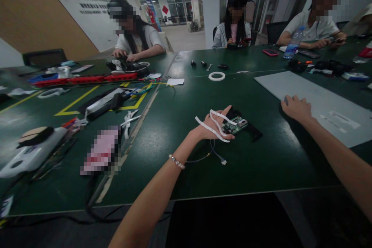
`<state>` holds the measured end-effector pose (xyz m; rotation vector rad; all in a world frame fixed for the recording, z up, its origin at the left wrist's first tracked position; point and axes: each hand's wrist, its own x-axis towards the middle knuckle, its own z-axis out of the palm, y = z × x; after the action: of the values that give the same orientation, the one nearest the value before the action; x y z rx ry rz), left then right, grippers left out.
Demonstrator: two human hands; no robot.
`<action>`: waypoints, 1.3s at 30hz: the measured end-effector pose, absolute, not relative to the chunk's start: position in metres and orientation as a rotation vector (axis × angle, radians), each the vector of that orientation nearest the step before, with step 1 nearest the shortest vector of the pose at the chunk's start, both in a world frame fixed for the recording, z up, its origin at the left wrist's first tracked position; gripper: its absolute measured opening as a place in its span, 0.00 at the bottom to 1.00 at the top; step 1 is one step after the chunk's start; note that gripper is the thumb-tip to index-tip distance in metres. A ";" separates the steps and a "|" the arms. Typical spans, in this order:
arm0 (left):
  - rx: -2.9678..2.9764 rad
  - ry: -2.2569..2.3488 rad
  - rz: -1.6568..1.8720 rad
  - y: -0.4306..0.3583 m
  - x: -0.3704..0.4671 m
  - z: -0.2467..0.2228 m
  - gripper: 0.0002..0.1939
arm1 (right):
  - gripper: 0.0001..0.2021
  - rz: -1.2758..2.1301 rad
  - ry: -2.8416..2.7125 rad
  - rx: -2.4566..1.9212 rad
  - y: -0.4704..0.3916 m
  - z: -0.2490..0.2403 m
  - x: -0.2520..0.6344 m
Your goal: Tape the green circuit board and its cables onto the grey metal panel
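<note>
My left hand (211,127) is over the table, its thumb and fingers around a green circuit board (238,125) with black plastic parts. White paper-like strips (216,123) drape across this hand. A thin cable with a white plug (223,161) lies just below it. To the right, my right hand (298,109) rests at the left edge of a large grey board (316,99). Its fingers are curled, with a small dark grey thing at the fingertips that I cannot name.
Beyond my hands lie a white ring (216,76), a wrench (209,67) and small black parts. A water bottle (293,44) stands at back right. Cables, a black case (104,102) and a white device (37,149) crowd the left. Several people sit across the table (186,104).
</note>
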<state>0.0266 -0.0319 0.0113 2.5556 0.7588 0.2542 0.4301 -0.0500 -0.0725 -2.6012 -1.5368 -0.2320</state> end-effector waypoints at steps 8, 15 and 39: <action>2.496 0.614 0.335 -0.028 0.025 0.012 0.57 | 0.31 -0.376 -1.797 -2.422 -0.049 -0.070 0.410; 2.412 0.511 0.518 -0.027 0.023 0.014 0.58 | 0.33 -0.413 -2.145 -2.114 -0.051 -0.066 0.371; 2.510 0.480 0.811 -0.021 0.013 0.052 0.59 | 0.27 0.033 -2.384 -1.641 -0.080 -0.051 0.314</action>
<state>0.0135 -0.0212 0.0522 2.5096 0.4800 0.8114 0.3140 -0.0797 -0.0511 -1.6412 -2.3844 0.0334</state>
